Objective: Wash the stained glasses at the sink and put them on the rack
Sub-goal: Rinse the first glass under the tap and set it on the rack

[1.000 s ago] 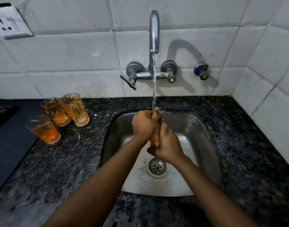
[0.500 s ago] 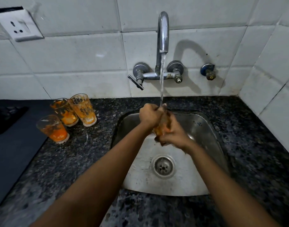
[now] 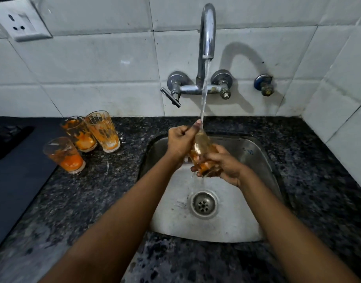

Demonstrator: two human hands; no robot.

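Note:
An orange-stained glass (image 3: pixel 202 154) is held tilted over the steel sink (image 3: pixel 257 160), under the running stream from the tap (image 3: pixel 207 31). My right hand (image 3: pixel 224 164) grips its base from below. My left hand (image 3: pixel 180 139) is closed at its rim, fingers at or inside the mouth, with water hitting them. Three more stained glasses stand on the counter to the left: one in front (image 3: pixel 64 155), one behind it (image 3: pixel 78 132) and a taller one (image 3: pixel 104 130) beside that. No rack is in view.
The dark granite counter (image 3: pixel 318 180) surrounds the sink, with tiled walls behind and to the right. A dark mat (image 3: pixel 14 180) covers the counter's left part. A wall socket (image 3: pixel 22 23) sits at top left. The drain (image 3: pixel 204 204) lies below my hands.
Both hands stay under the stream with the glass. The glass now shows more between them, tilted, my right hand lower on its base. The view has shifted slightly.

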